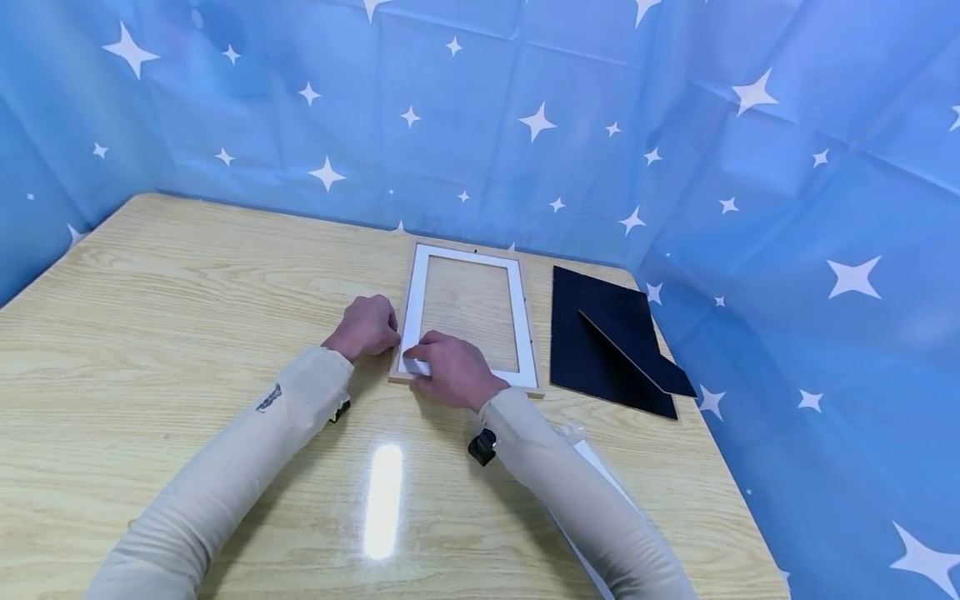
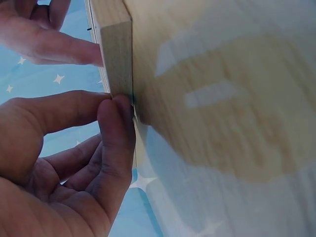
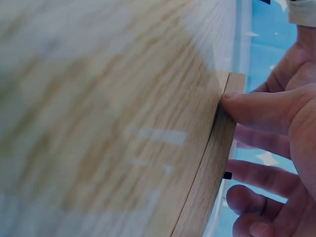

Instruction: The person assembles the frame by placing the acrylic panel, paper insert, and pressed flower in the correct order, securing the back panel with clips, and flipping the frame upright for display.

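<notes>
A light wooden picture frame (image 1: 528,308) lies on the table with a white mat (image 1: 416,308) inside its rim. At its near left corner, my left hand (image 1: 366,325) pinches the wooden edge between thumb and forefinger, as the left wrist view shows close up. My right hand (image 1: 457,371) reaches over the near rail, its thumb against the outer wood and its forefinger over the inner side. A bit of white shows under the right fingers in the head view. In the right wrist view, a small black tab (image 3: 227,175) sticks out from the frame's inner side.
Right of the frame lies a black backing board (image 1: 600,379) with its stand leg (image 1: 637,350) propped up at an angle. A white flat piece (image 1: 600,467) is partly hidden under my right forearm, with crumpled clear plastic (image 1: 572,431) by it. A blue star-patterned curtain (image 1: 480,125) borders the table.
</notes>
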`<state>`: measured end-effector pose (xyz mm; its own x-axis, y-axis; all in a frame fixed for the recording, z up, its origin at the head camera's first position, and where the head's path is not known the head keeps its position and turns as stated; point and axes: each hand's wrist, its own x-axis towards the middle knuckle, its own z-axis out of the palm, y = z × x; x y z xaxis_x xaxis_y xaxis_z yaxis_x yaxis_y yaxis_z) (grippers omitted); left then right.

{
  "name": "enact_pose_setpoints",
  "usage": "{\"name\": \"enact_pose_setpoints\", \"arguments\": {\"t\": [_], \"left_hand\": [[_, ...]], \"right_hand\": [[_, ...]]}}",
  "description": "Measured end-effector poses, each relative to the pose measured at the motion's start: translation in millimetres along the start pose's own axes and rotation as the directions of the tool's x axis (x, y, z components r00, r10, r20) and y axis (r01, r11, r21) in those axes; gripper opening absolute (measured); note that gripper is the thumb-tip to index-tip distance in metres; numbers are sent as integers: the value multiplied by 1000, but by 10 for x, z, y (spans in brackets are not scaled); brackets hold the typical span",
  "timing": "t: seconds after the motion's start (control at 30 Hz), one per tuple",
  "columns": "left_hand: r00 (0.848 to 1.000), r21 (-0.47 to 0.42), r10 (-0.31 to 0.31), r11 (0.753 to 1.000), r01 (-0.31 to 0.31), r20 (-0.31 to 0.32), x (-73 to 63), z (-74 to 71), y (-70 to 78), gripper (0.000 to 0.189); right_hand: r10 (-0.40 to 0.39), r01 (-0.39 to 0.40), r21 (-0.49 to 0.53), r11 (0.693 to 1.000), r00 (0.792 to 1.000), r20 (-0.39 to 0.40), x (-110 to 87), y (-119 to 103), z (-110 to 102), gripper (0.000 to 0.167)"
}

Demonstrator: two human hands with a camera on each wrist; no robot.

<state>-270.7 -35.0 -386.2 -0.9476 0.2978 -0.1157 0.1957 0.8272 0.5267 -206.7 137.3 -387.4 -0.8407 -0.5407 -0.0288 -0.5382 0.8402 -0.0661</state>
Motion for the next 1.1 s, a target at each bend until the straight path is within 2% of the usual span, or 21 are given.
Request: {"name": "enact_pose_setpoints", "arguments": {"t": [0.23, 0.47, 0.73, 0.9, 1.1], "left_hand": [[1000, 15, 11, 1000, -11, -16, -1, -3, -8, 7], [1000, 31, 19, 999, -18, -10, -6, -10, -8, 8], [1000, 20, 24, 1000, -23, -10, -24, -25, -3, 7], [1000, 19, 21, 1000, -21, 4, -16, -23, 10, 8], [1000, 12, 26, 1000, -26, -10, -43, -2, 2, 10]], "right_hand": [[8, -8, 26, 1000, 1000, 8, -11, 20, -27, 40], [-9, 7, 98, 995, 1000, 17, -88, 39, -102, 37], [8, -8, 238, 971, 1000, 1, -328, 101, -259, 38], [-11, 34, 285, 958, 997, -82, -522, 212, -306, 38], [45, -11, 295, 956, 993, -109, -735, 309, -384, 37]]}}
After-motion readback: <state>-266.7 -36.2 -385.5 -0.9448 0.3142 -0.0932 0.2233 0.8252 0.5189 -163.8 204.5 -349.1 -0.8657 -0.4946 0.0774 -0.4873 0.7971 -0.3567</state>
